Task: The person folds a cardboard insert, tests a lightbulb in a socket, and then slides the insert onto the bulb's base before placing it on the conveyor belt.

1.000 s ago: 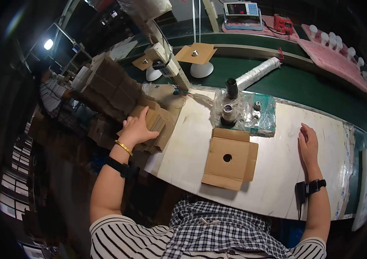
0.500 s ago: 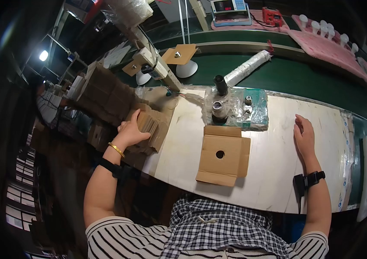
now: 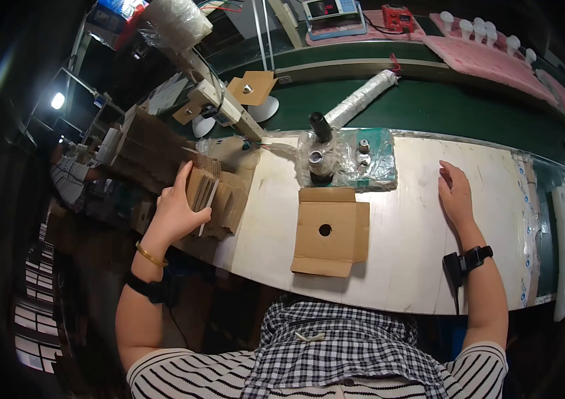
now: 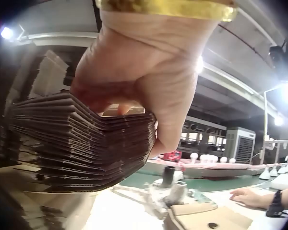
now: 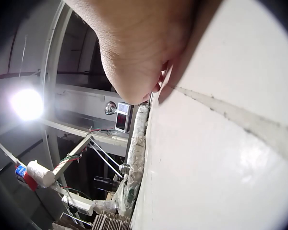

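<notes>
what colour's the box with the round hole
The box is brown, clearest in the head view.

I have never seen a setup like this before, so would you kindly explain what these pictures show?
There is no robot here: a person is working with two bare hands. The wide picture comes from a camera worn on the head, looking forward and down at the white table. The other two come from small cameras on the wrists, each showing one hand up close.

On the table lies a piece of brown cardboard with a round hole. Behind it is a plastic-wrapped block with metal fittings. Further back, white bulbs stand on pink padding.

The left hand grips a stack of folded cardboard between thumb and fingers, at the table's left side. The right hand is relaxed at the right side, holding nothing.
</notes>
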Demonstrator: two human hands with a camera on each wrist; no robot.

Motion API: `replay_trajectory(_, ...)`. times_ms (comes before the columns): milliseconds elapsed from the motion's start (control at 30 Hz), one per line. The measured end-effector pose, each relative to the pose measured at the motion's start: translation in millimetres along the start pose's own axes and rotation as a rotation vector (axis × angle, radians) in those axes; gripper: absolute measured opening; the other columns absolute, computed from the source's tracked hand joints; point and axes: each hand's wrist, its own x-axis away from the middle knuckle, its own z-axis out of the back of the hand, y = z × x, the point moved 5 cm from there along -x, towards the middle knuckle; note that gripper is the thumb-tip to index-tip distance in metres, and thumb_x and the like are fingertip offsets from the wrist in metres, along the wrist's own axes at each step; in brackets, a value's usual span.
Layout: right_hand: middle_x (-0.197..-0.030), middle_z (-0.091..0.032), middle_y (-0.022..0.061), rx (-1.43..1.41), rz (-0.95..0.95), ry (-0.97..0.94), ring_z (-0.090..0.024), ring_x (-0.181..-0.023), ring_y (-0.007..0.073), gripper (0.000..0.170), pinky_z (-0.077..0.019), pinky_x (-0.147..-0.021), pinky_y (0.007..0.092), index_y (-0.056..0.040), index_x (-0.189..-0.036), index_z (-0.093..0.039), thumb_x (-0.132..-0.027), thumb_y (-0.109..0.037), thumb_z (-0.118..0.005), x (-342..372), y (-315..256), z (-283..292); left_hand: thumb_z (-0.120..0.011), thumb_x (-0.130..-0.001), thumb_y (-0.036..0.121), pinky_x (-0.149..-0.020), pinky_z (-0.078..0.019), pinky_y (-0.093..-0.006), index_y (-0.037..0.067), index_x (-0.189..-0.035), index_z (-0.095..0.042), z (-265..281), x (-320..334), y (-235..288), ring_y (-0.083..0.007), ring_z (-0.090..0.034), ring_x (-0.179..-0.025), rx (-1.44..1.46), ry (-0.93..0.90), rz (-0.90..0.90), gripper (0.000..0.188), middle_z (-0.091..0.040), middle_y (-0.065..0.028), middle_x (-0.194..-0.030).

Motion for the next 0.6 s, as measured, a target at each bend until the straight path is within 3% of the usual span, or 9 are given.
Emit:
replay_trajectory(233,-0.105,-0.067,0.0135,-0.006,-0.003,0.010,-0.063,-0.099,0.0283,0.035,-0.0481,-0.093,0.0384,-0.0047,-0.122,-0.061,-0.087,-0.007,-0.059,1,2,1,-0.075,-0.068,0.026,-0.102,-0.0374,-0.0458,0.008,-0.153,-0.026,-2,53,115,-0.0399,-0.051,-0.109,0.094,-0.096,-0.396,0.100,-0.055,-0.0229,-0.112)
replay_trajectory(367,-0.105,-0.067,0.0141,-0.050,-0.001,0.013,-0.064,-0.098,0.0278,0.035,-0.0498,-0.091,0.0381,-0.0042,-0.121,-0.062,-0.086,-0.007,-0.060,1,2,2,-0.075,-0.069,0.025,-0.102,-0.0379,-0.0446,0.004,-0.153,-0.025,-36,55,152,-0.0397,-0.050,-0.111,0.110,-0.254,-0.435,0.100,-0.054,-0.0240,-0.119)
replay_trajectory(467,-0.104,-0.067,0.0145,-0.040,0.013,0.014,-0.064,-0.097,0.0277,0.033,-0.0507,-0.090,0.0377,-0.0033,-0.118,-0.063,-0.086,-0.006,-0.061,-1,1,3,-0.074,-0.070,0.028,-0.102,-0.0382,-0.0450,0.004,-0.152,-0.025,-57,53,172,-0.0402,-0.052,-0.108,0.056,-0.230,-0.509,0.098,-0.057,-0.0245,-0.115)
replay_trajectory(533,-0.104,-0.067,0.0146,-0.038,0.005,0.010,-0.065,-0.096,0.0278,0.032,-0.0507,-0.090,0.0376,-0.0031,-0.117,-0.064,-0.085,-0.006,-0.060,0,1,3,-0.073,-0.072,0.031,-0.100,-0.0419,-0.0459,0.003,-0.152,-0.026,-70,53,183,-0.0405,-0.054,-0.107,-0.009,-0.376,-0.460,0.097,-0.059,-0.0246,-0.112)
replay_trajectory(600,-0.103,-0.067,0.0147,-0.047,0.012,0.017,-0.065,-0.096,0.0278,0.032,-0.0507,-0.090,0.0374,-0.0028,-0.116,-0.064,-0.085,-0.005,-0.061,0,0,3,-0.074,-0.073,0.033,-0.097,-0.0447,-0.0456,0.002,-0.151,-0.026,-76,54,188,-0.0402,-0.056,-0.104,-0.013,-0.345,-0.483,0.097,-0.060,-0.0243,-0.110)
